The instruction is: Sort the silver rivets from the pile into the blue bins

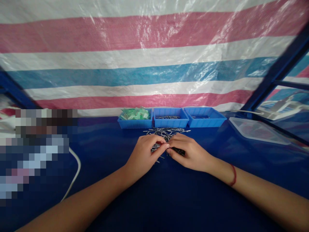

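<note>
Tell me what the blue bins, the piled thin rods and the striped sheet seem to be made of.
Blue bins: probably moulded plastic, low sheen, judging by the ribbed walls and even colour.
Thin rods: likely metal, partly shiny, since some glint silver; dark ones may be coated.
Striped sheet: apparently woven plastic, glossy, given its fine weave, creases and white reflections.

- My left hand (145, 153) is bare, and so is my left forearm (103, 195), as far as I see it.
- My right hand (193, 154) is bare too.
- Around my right forearm (263, 191), near the wrist, I wear a slim, dark red, cord-like band (233, 175); its weave is blurred.
</note>
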`<state>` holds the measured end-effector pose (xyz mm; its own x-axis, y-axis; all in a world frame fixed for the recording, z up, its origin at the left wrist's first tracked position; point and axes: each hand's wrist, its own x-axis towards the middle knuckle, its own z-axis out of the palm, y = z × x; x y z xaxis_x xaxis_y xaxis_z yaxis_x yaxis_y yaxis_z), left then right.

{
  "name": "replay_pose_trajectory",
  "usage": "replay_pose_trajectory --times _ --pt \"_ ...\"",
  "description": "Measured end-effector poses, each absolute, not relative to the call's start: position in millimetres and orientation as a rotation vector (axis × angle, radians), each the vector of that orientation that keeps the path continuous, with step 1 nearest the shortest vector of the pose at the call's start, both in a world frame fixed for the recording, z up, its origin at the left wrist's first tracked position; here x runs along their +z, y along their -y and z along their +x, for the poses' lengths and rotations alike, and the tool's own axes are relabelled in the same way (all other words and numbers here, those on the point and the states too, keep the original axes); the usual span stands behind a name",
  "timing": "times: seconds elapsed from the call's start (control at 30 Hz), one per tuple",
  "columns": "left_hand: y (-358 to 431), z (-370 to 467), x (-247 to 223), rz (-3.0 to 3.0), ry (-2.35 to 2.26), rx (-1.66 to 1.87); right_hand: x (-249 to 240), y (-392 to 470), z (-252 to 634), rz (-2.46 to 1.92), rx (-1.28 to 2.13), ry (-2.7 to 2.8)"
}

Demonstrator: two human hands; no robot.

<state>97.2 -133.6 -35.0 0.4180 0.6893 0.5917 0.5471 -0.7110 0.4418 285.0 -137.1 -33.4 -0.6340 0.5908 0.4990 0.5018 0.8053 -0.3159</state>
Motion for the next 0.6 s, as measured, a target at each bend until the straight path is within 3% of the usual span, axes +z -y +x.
replay_pose_trajectory --times 0.6 --pt "131.8 95.6 -38.1 2.443 -1.163 1.133 -31.7 135.8 288.5 -0.818 0.044 2.088"
